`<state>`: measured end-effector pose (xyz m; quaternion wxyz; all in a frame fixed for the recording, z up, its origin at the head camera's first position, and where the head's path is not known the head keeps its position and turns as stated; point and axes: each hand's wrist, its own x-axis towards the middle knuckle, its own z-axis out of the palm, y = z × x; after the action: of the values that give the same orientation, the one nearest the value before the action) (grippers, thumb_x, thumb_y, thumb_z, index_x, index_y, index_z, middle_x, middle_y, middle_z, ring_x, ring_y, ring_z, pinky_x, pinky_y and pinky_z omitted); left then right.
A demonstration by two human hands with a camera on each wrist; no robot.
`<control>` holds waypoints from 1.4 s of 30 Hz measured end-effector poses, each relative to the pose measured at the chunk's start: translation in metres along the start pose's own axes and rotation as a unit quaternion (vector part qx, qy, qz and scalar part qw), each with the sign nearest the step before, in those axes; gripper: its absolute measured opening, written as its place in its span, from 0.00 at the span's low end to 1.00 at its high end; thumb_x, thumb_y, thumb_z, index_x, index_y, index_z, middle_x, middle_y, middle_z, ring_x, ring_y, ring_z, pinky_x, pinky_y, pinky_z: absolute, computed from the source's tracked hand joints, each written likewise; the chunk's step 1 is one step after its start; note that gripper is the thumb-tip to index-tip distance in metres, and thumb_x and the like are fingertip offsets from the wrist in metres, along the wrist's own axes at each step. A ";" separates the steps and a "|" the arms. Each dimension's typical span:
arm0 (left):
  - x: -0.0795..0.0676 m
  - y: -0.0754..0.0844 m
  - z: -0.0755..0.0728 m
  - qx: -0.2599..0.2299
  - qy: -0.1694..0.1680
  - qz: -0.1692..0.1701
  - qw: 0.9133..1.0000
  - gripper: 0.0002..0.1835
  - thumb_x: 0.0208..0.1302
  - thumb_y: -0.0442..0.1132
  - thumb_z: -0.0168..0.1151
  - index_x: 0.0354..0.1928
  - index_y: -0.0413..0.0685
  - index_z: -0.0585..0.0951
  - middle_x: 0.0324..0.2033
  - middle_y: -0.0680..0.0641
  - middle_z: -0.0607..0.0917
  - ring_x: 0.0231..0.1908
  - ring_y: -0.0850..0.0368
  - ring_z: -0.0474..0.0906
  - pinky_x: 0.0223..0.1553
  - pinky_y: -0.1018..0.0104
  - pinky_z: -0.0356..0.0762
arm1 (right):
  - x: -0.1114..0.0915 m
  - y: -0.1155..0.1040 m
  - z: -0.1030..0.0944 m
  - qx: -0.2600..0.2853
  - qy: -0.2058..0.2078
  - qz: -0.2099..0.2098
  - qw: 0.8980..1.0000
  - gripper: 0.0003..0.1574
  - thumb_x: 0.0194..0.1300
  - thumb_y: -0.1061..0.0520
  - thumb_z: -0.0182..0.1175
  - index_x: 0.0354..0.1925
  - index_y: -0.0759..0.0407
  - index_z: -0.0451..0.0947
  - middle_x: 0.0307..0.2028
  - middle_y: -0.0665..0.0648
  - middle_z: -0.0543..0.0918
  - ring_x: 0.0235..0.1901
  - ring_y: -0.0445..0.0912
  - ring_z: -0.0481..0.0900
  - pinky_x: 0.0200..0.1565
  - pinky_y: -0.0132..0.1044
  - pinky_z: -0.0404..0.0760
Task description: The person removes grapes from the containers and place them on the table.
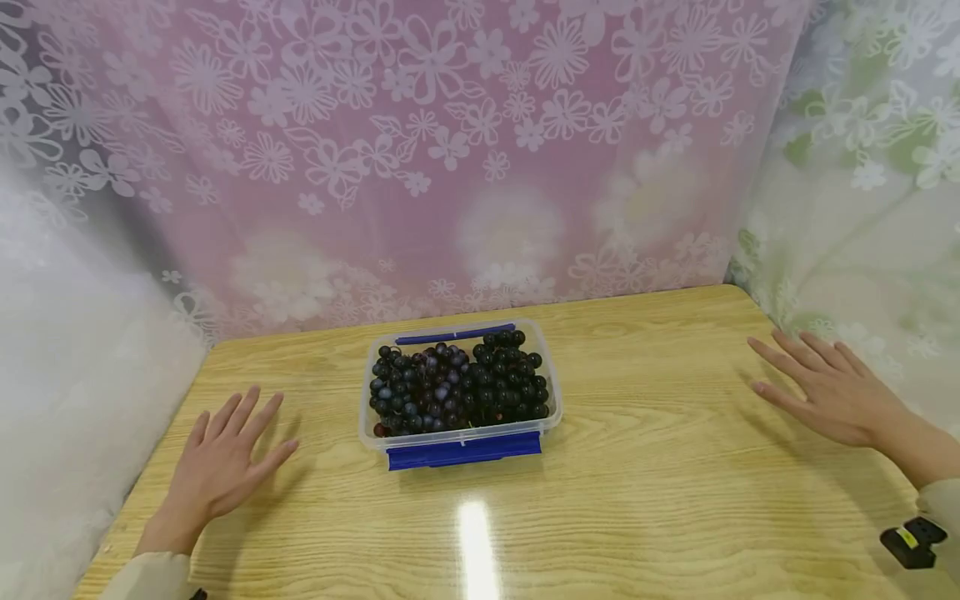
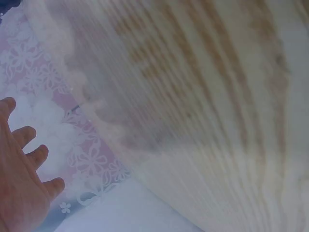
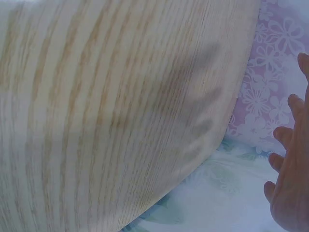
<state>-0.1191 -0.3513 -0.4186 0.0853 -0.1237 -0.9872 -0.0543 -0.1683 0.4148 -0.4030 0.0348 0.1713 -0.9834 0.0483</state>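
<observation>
A clear plastic container [image 1: 365, 425] with blue clip flaps [image 1: 465, 451] stands at the middle of the far half of the table, its lid off. Bunches of dark grapes [image 1: 450, 383] fill it, bluish ones at left and blacker ones at right. To its left, my left hand [image 1: 225, 458] hovers over the wood with fingers spread, holding nothing. Far over on the right, my right hand [image 1: 832, 392] is likewise spread and bare, near the table's right edge. Both wrist views show the hands' fingers [image 2: 41, 157] extended above the tabletop, with the right hand's shadow on the wood.
The wood-grain table [image 1: 645, 483] has its back edge against a pink flowered curtain [image 1: 450, 208]. White cloth [image 1: 82, 375] hangs at the left side, and a green-and-white curtain [image 1: 862, 225] at the right. A light reflection crosses the front of the tabletop.
</observation>
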 end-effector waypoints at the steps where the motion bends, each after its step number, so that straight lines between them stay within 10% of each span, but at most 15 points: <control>1: 0.001 0.001 0.000 0.001 0.000 0.002 1.000 0.41 0.66 0.64 0.51 0.75 0.56 0.55 0.72 0.38 0.54 0.68 0.35 0.49 0.63 0.32 0.38 | 0.000 0.000 0.000 -0.002 -0.002 0.001 1.000 0.47 0.71 0.40 0.50 0.77 0.43 0.38 0.73 0.67 0.43 0.70 0.67 0.34 0.63 0.64 0.23; 42: 0.024 0.041 -0.008 0.010 0.033 0.071 0.997 0.38 0.66 0.63 0.51 0.74 0.57 0.58 0.73 0.45 0.52 0.70 0.42 0.50 0.65 0.38 0.46 | 0.020 -0.038 -0.011 -0.016 -0.004 -0.037 0.999 0.46 0.70 0.38 0.50 0.77 0.43 0.41 0.73 0.64 0.46 0.72 0.60 0.34 0.65 0.60 0.24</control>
<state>-0.1301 -0.3078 -0.4026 0.1227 -0.1905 -0.9731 -0.0420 -0.1735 0.3738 -0.3875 0.0355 0.2070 -0.9772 0.0307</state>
